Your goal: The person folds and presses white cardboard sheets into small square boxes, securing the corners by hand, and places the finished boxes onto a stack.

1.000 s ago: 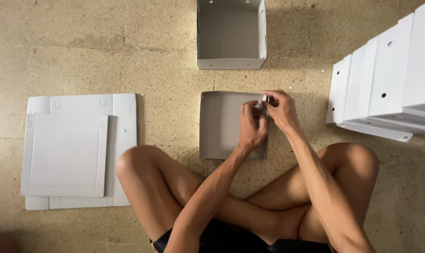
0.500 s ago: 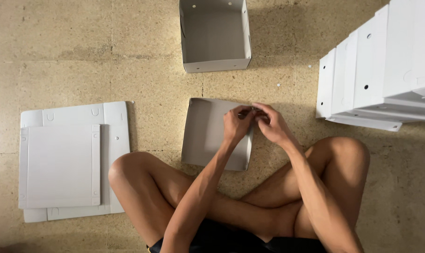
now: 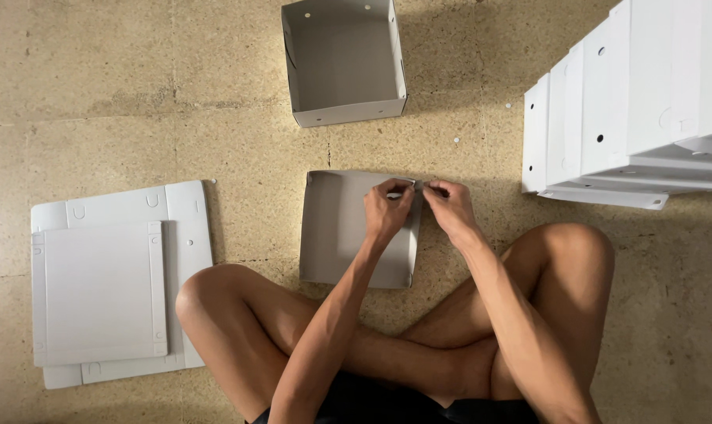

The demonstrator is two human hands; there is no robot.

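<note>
Cross-legged on the floor (image 3: 97,102), I pinch the far right corner of a half-folded grey box (image 3: 336,228) lying before my knees, left hand (image 3: 385,212) and right hand (image 3: 450,206) close together, fingertips clamped on its flaps. The thin board looks light, stiff yet easily creased; corners and rims seem the safest hold.
</note>
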